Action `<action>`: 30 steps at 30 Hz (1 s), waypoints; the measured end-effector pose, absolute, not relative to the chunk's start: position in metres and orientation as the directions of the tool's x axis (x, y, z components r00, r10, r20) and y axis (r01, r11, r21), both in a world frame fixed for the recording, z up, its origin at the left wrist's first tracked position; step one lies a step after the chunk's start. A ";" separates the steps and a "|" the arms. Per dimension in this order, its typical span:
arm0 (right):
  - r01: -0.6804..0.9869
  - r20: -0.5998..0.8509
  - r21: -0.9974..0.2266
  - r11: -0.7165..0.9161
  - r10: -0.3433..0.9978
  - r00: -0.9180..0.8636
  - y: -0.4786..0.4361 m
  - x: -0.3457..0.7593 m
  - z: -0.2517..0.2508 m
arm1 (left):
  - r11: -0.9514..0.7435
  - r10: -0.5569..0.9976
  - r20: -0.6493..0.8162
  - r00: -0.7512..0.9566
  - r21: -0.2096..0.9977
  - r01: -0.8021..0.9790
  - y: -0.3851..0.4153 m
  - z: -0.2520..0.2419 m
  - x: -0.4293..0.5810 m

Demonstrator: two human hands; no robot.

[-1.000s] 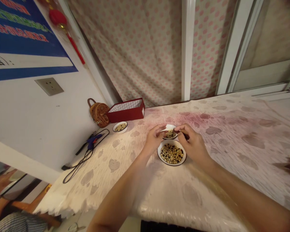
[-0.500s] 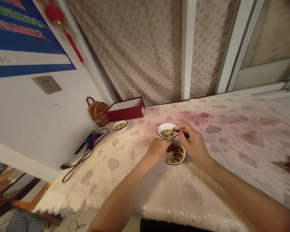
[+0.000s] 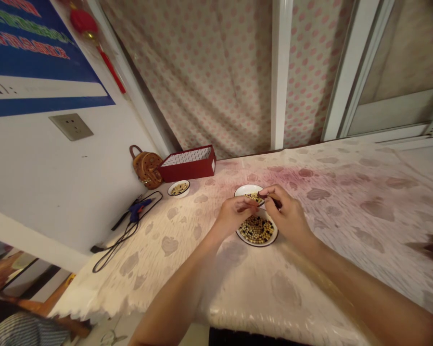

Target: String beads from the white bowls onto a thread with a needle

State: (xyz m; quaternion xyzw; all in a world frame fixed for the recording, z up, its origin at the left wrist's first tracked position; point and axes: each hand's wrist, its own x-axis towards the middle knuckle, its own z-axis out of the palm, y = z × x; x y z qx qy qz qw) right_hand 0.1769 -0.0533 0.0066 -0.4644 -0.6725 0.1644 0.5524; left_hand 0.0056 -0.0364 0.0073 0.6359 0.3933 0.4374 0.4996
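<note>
Over the near bean bowl (image 3: pixel 257 231), I'm seeing the left hand (image 3: pixel 234 215) lifting out, curled, grip unclear, and the right hand (image 3: pixel 285 211) pinching a dark bean (image 3: pixel 264 197).

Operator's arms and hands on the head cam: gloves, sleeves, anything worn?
Nothing worn that I can see. The left forearm and right forearm are bare, with no sleeve in view. The left hand and right hand are ungloved. No watch or bracelet shows at either wrist. Rings are too small to tell.
</note>
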 end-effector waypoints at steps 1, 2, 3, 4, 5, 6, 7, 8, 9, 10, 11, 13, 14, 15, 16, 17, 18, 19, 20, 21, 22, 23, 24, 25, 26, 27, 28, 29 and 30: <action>0.440 0.592 -0.733 0.519 0.805 0.038 -0.054 0.177 0.007 | -0.169 0.942 0.153 0.299 0.985 0.029 -0.036 0.007 0.005; 0.436 0.594 -0.732 0.524 0.804 0.032 -0.054 0.176 0.006 | -0.152 0.945 0.145 0.293 0.988 -0.002 -0.036 0.008 0.005; 0.433 0.595 -0.730 0.528 0.804 0.024 -0.054 0.176 0.006 | -0.133 0.948 0.137 0.288 0.991 -0.031 -0.036 0.009 0.005; 0.430 0.594 -0.730 0.530 0.804 0.016 -0.054 0.176 0.006 | -0.113 0.950 0.125 0.286 0.992 -0.056 -0.036 0.010 0.004; 0.427 0.592 -0.731 0.532 0.806 0.009 -0.054 0.175 0.006 | -0.092 0.951 0.111 0.288 0.993 -0.077 -0.036 0.011 0.004; 0.424 0.590 -0.731 0.534 0.807 0.002 -0.054 0.175 0.006 | -0.072 0.952 0.097 0.291 0.993 -0.096 -0.037 0.012 0.003; 0.421 0.590 -0.732 0.536 0.808 -0.004 -0.054 0.175 0.006 | -0.055 0.952 0.087 0.295 0.992 -0.116 -0.037 0.013 0.002; 0.419 0.589 -0.731 0.539 0.808 -0.012 -0.054 0.175 0.006 | -0.040 0.952 0.081 0.296 0.989 -0.142 -0.037 0.013 0.001; 0.415 0.589 -0.729 0.544 0.808 -0.023 -0.055 0.174 0.006 | -0.028 0.953 0.078 0.292 0.984 -0.174 -0.037 0.014 0.000; 0.410 0.591 -0.727 0.551 0.806 -0.036 -0.055 0.174 0.006 | -0.015 0.955 0.075 0.288 0.978 -0.206 -0.037 0.014 -0.001; 0.405 0.594 -0.724 0.559 0.803 -0.048 -0.055 0.174 0.006 | 0.000 0.956 0.069 0.284 0.972 -0.235 -0.037 0.014 -0.001; 0.400 0.601 -0.715 0.573 0.796 -0.067 -0.055 0.174 0.006 | 0.033 0.958 0.049 0.282 0.960 -0.280 -0.036 0.014 -0.001; 0.403 0.605 -0.710 0.577 0.793 -0.071 -0.056 0.173 0.007 | 0.049 0.957 0.040 0.286 0.954 -0.297 -0.036 0.014 -0.001; 0.409 0.607 -0.706 0.579 0.791 -0.072 -0.056 0.173 0.007 | 0.062 0.956 0.034 0.292 0.948 -0.312 -0.036 0.014 -0.001; 0.414 0.607 -0.703 0.578 0.792 -0.074 -0.056 0.173 0.008 | 0.071 0.954 0.030 0.299 0.944 -0.323 -0.036 0.014 -0.001; 0.418 0.604 -0.702 0.576 0.793 -0.079 -0.057 0.173 0.008 | 0.075 0.952 0.031 0.305 0.941 -0.329 -0.037 0.014 -0.001; 0.417 0.599 -0.704 0.574 0.796 -0.084 -0.057 0.173 0.008 | 0.075 0.950 0.033 0.310 0.941 -0.329 -0.037 0.015 0.000; 0.414 0.592 -0.709 0.571 0.801 -0.091 -0.057 0.173 0.008 | 0.072 0.949 0.035 0.313 0.943 -0.325 -0.038 0.015 0.000; 0.410 0.585 -0.713 0.569 0.805 -0.099 -0.057 0.174 0.008 | 0.068 0.949 0.039 0.314 0.944 -0.322 -0.038 0.016 0.000; 0.405 0.578 -0.718 0.566 0.809 -0.105 -0.057 0.174 0.008 | 0.063 0.949 0.042 0.314 0.945 -0.320 -0.039 0.016 0.000; 0.403 0.574 -0.722 0.563 0.812 -0.108 -0.057 0.174 0.008 | 0.061 0.949 0.045 0.313 0.946 -0.319 -0.039 0.017 0.001; 0.402 0.570 -0.724 0.560 0.814 -0.108 -0.057 0.173 0.007 | 0.059 0.948 0.047 0.314 0.945 -0.320 -0.039 0.017 0.001; 0.401 0.568 -0.726 0.558 0.816 -0.106 -0.057 0.173 0.007 | 0.060 0.947 0.047 0.317 0.945 -0.320 -0.040 0.017 0.001; 0.400 0.566 -0.728 0.557 0.817 -0.106 -0.056 0.173 0.007 | 0.062 0.946 0.047 0.320 0.945 -0.320 -0.040 0.018 0.002; 0.399 0.564 -0.730 0.555 0.819 -0.107 -0.056 0.173 0.007 | 0.064 0.945 0.046 0.324 0.945 -0.321 -0.040 0.018 0.002; 0.398 0.561 -0.732 0.552 0.821 -0.108 -0.057 0.173 0.007 | 0.065 0.944 0.046 0.328 0.945 -0.321 -0.040 0.018 0.003; 0.398 0.559 -0.733 0.552 0.822 -0.109 -0.057 0.173 0.007 | 0.066 0.943 0.047 0.329 0.944 -0.323 -0.040 0.018 0.003; 0.398 0.560 -0.733 0.552 0.821 -0.110 -0.057 0.173 0.007 | 0.064 0.944 0.049 0.326 0.943 -0.327 -0.040 0.018 0.003; 0.399 0.563 -0.730 0.556 0.819 -0.110 -0.057 0.173 0.007 | 0.058 0.946 0.054 0.319 0.941 -0.333 -0.040 0.017 0.004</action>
